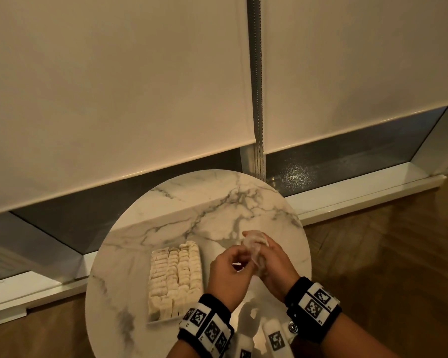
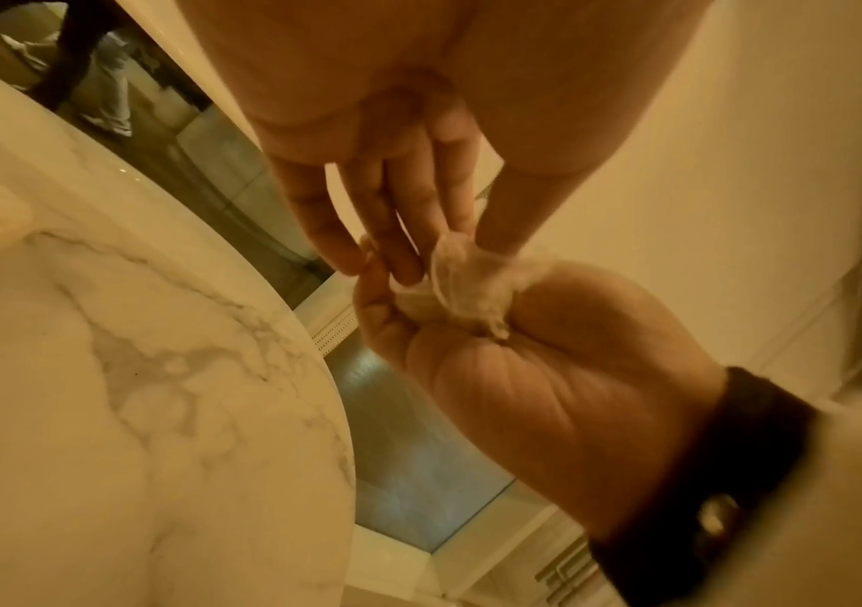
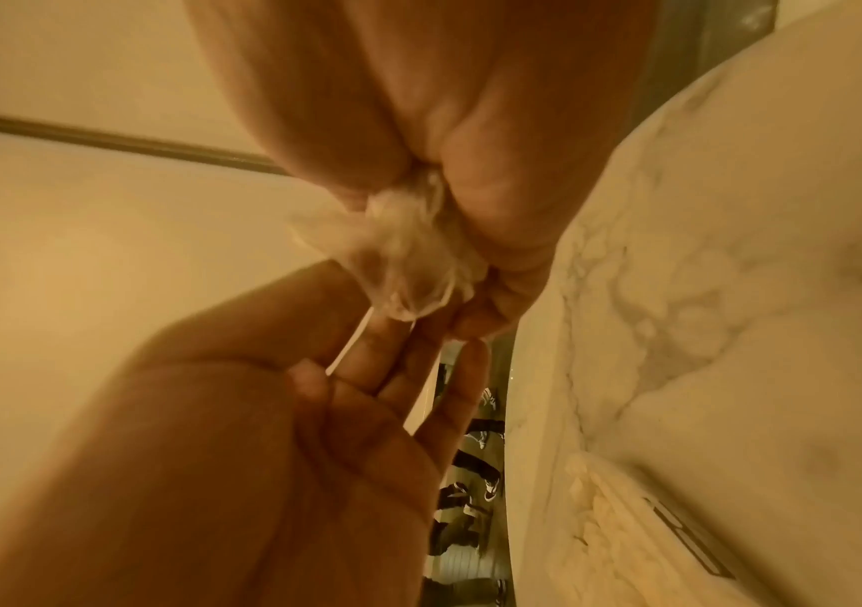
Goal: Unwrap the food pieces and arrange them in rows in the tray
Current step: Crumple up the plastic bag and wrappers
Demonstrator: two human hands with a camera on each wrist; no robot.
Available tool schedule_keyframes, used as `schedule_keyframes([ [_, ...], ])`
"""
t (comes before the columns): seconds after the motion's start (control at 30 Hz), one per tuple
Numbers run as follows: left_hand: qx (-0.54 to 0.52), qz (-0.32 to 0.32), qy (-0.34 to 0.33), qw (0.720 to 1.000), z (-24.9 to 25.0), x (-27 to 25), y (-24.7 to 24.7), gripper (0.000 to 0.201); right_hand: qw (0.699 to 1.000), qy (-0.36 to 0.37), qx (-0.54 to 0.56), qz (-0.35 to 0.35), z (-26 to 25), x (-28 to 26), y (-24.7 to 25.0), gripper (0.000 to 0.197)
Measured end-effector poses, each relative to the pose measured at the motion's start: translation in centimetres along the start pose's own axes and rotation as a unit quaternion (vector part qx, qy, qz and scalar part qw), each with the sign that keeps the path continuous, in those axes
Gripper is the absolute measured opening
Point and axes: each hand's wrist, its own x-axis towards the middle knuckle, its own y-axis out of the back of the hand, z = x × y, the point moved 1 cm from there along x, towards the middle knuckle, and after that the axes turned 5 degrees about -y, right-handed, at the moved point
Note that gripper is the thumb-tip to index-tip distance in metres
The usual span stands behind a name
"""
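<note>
Gripping wrapper point(image 1: 254, 248): right hand point(image 1: 274, 264) | left hand point(image 1: 226, 273) pinching it | tray point(image 1: 155, 321) beside, full rows

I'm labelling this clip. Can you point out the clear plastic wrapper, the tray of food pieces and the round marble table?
crumpled clear plastic wrapper point(image 1: 255, 245): head view, its bunched middle.
tray of pale food pieces in rows point(image 1: 175, 276): head view, middle rows.
round white marble table point(image 1: 217, 200): head view, bare far top.
</note>
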Motion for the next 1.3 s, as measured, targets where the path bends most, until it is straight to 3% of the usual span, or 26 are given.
schedule_keyframes([
  [0.13, 0.024, 0.074, 0.009, 0.997, 0.0, 0.9, 0.4, 0.016, 0.997, 0.005, -0.017, -0.075, -0.2, -0.9, -0.8, 0.025],
  [0.23, 0.065, 0.099, -0.008, 0.993, -0.2, 1.2, 0.7, 0.023, 0.99, 0.033, -0.122, -0.055, 0.0, -0.8, -0.5, 0.029],
  [0.37, 0.054, 0.013, -0.064, 0.996, 0.3, 1.1, -0.1, 0.027, 0.993, 0.018, -0.116, -0.03, -0.2, -0.6, 0.4, 0.028],
  [0.43, 0.046, -0.021, -0.077, 0.996, 0.4, 0.8, -0.4, 0.039, 0.993, 0.003, -0.114, -0.009, -0.6, -0.6, 1.0, 0.031],
  [0.53, 0.052, -0.055, -0.099, 0.992, 0.2, 0.7, -0.2, 0.053, 0.995, -0.022, -0.098, 0.021, -0.7, -0.6, 1.5, 0.015],
  [0.63, 0.075, -0.052, -0.112, 0.989, 0.1, 1.0, 0.3, 0.054, 0.996, -0.046, -0.071, 0.032, -0.1, -0.5, 1.7, 0.016],
  [0.73, 0.102, -0.031, -0.131, 0.986, -0.4, 1.3, 0.6, 0.032, 0.998, -0.059, -0.012, 0.013, 0.1, -0.6, 1.6, 0.01],
  [0.83, 0.122, -0.003, -0.129, 0.984, -1.6, 1.3, 0.6, 0.013, 0.996, -0.074, 0.021, -0.039, 0.8, -0.7, 1.7, 0.028],
  [0.9, 0.134, -0.003, -0.11, 0.985, -2.0, 1.2, 0.7, 0.007, 0.996, -0.072, -0.047, -0.033, 1.3, -0.6, 1.5, 0.036],
  [1.0, 0.151, -0.054, -0.101, 0.982, -2.0, 0.9, 0.3, 0.008, 0.987, -0.037, -0.151, 0.034, 2.1, -0.1, 1.4, 0.037],
  [1.13, 0.14, -0.145, -0.121, 0.972, -1.8, 0.5, 0.5, 0.016, 0.98, -0.022, -0.156, 0.124, 2.5, 0.6, 1.6, 0.033],
  [1.3, 0.101, -0.072, -0.096, 0.988, -2.0, 1.3, 2.3, 0.028, 0.981, -0.059, -0.153, 0.103, 2.4, 1.5, 0.5, 0.034],
])
